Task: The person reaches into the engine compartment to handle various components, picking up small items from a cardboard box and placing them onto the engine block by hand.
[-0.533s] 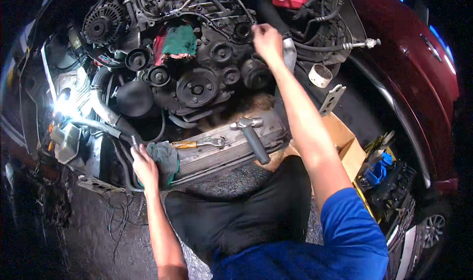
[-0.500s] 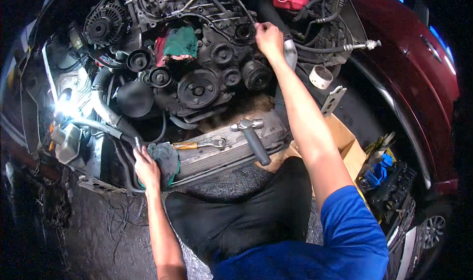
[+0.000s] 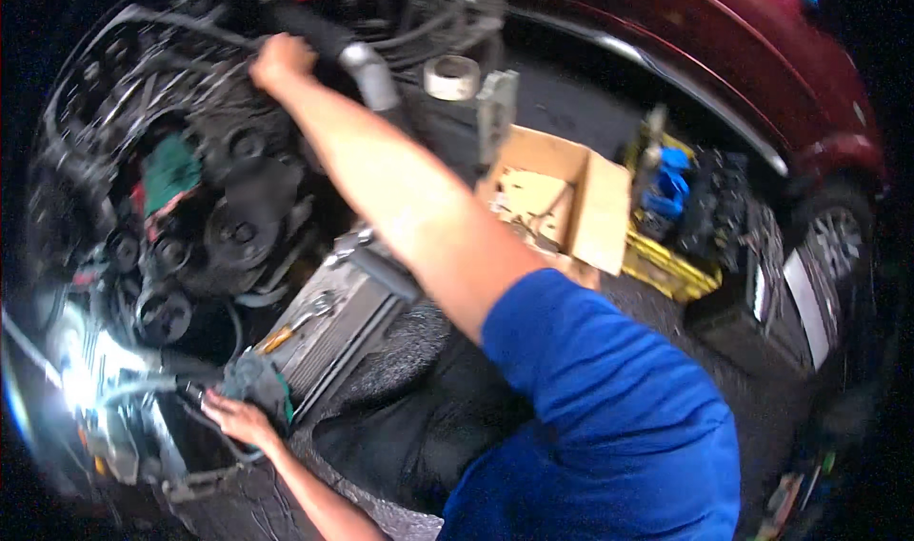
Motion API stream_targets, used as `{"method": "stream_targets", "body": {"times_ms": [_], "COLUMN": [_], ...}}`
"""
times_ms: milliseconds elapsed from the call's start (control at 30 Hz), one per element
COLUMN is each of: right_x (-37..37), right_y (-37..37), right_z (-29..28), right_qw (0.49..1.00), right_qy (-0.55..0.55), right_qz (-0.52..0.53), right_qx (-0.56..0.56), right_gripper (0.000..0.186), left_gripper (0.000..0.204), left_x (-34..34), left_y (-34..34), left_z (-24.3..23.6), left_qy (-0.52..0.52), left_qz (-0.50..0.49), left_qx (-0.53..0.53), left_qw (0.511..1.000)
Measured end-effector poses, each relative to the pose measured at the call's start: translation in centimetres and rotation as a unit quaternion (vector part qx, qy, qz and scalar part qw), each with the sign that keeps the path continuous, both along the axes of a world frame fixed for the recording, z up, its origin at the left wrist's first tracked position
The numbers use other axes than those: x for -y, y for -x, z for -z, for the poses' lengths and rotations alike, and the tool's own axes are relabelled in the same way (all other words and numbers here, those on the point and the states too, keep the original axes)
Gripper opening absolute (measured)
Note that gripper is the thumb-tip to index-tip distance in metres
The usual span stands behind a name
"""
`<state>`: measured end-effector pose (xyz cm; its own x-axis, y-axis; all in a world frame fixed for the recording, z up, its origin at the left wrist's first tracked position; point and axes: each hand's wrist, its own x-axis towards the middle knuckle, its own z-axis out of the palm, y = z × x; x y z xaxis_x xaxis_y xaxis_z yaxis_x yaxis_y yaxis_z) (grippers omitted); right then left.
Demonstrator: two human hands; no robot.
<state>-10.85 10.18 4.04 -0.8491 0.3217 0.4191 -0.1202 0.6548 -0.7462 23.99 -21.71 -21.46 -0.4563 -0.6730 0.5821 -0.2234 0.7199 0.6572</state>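
My right hand (image 3: 284,60) is closed at the upper edge of an open engine (image 3: 167,84), its fingers blurred; what they grip cannot be made out. Low on the left, my left hand (image 3: 240,420) has its fingers around a dark tube-shaped piece (image 3: 197,390), beside a grey-green rag (image 3: 255,381). A ratchet wrench (image 3: 297,320) with an orange handle lies along the radiator (image 3: 328,343). Across the radiator's far end is a hammer (image 3: 386,274), partly hidden by my right forearm. A green cloth (image 3: 171,174) sits on the engine above the crank pulley (image 3: 243,234).
To the right stands an open cardboard box (image 3: 602,212) holding small parts. Beyond it are a yellow tray (image 3: 678,276) and a blue object (image 3: 666,184). A white ring (image 3: 451,78) lies near a dark red car (image 3: 705,55). A bright light (image 3: 78,384) glares at left.
My view has swung to the right, so the engine and both hands appear farther left and more of the box and tray shows. Both hands keep roughly their places on the engine bay.
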Motion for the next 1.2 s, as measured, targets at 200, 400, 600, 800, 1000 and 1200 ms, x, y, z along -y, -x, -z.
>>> {"method": "stream_targets", "body": {"times_ms": [200, 400, 600, 800, 1000, 1200], "right_x": [-1.6, 0.8, -0.5, 0.8, 0.0, -1.3], "right_y": [3.6, 3.1, 4.9, 3.1, 3.0, 2.2], "right_z": [0.4, 1.6, 0.6, 1.5, 1.4, 0.8], "right_qw": [0.995, 0.996, 0.991, 0.994, 0.993, 0.997], "right_qy": [0.077, 0.082, 0.11, 0.107, 0.103, 0.077], "right_qz": [0.052, 0.034, 0.062, 0.004, 0.026, 0.012], "right_qx": [-0.023, -0.027, -0.048, -0.013, -0.045, -0.025], "right_gripper": [0.019, 0.013, 0.016, 0.025, 0.022, 0.023], "left_gripper": [0.05, 0.055, 0.044, 0.051, 0.048, 0.049], "left_x": [-1.3, 1.6, 0.5, 1.2, 0.7, -1.0], "left_y": [1.8, 0.2, 1.7, 0.4, 0.9, 1.1], "left_z": [-0.3, 0.7, 0.8, 0.5, 0.5, -0.7], "left_qy": [-0.019, 0.027, 0.107, 0.048, 0.048, -0.005], "left_qz": [0.029, 0.021, 0.009, -0.002, 0.024, 0.01], "left_qx": [0.019, 0.036, -0.016, 0.016, 0.018, 0.03], "left_qw": [0.999, 0.999, 0.994, 0.999, 0.998, 1.0]}}
